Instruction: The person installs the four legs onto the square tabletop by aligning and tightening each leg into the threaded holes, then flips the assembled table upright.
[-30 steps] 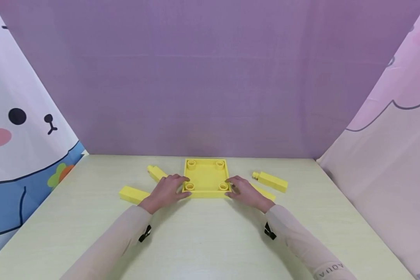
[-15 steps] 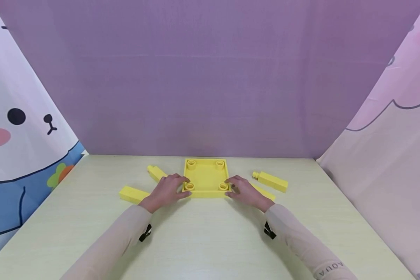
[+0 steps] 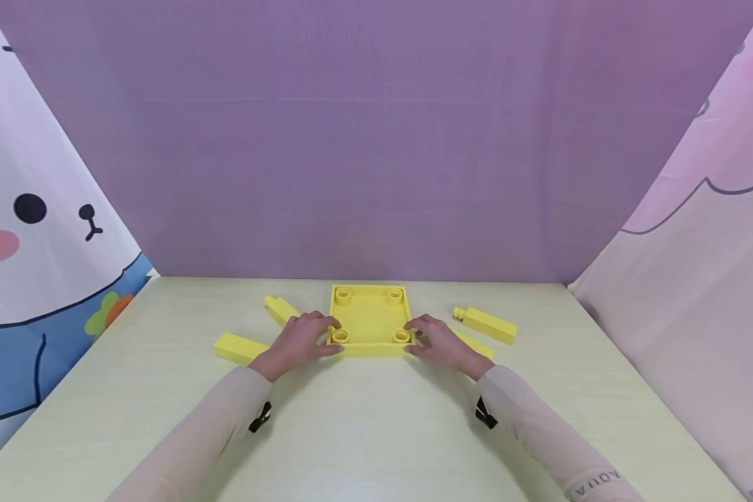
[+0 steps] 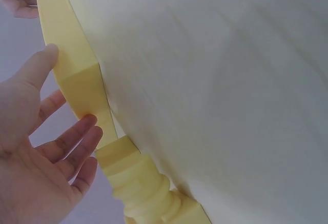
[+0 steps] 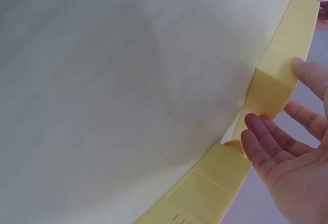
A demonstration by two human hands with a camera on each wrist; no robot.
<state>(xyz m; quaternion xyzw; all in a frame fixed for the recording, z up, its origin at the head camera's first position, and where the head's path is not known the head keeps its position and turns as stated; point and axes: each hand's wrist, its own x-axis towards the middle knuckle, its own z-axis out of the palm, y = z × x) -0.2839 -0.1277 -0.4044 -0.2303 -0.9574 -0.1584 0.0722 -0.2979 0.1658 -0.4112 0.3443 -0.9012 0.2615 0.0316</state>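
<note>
The left hand (image 3: 298, 343) and right hand (image 3: 443, 344) pinch a square yellow plastic tray (image 3: 371, 350) at its near corners, seemingly steadying it, and the next move likely needs even grip.

The yellow tray (image 3: 370, 317) appears very slightly nearer than a moment ago; any other shift is too small to tell.

The right sleeve (image 3: 542, 432) reads "AQUA"; yellow bar (image 5: 200, 188) marks illegible.
</note>
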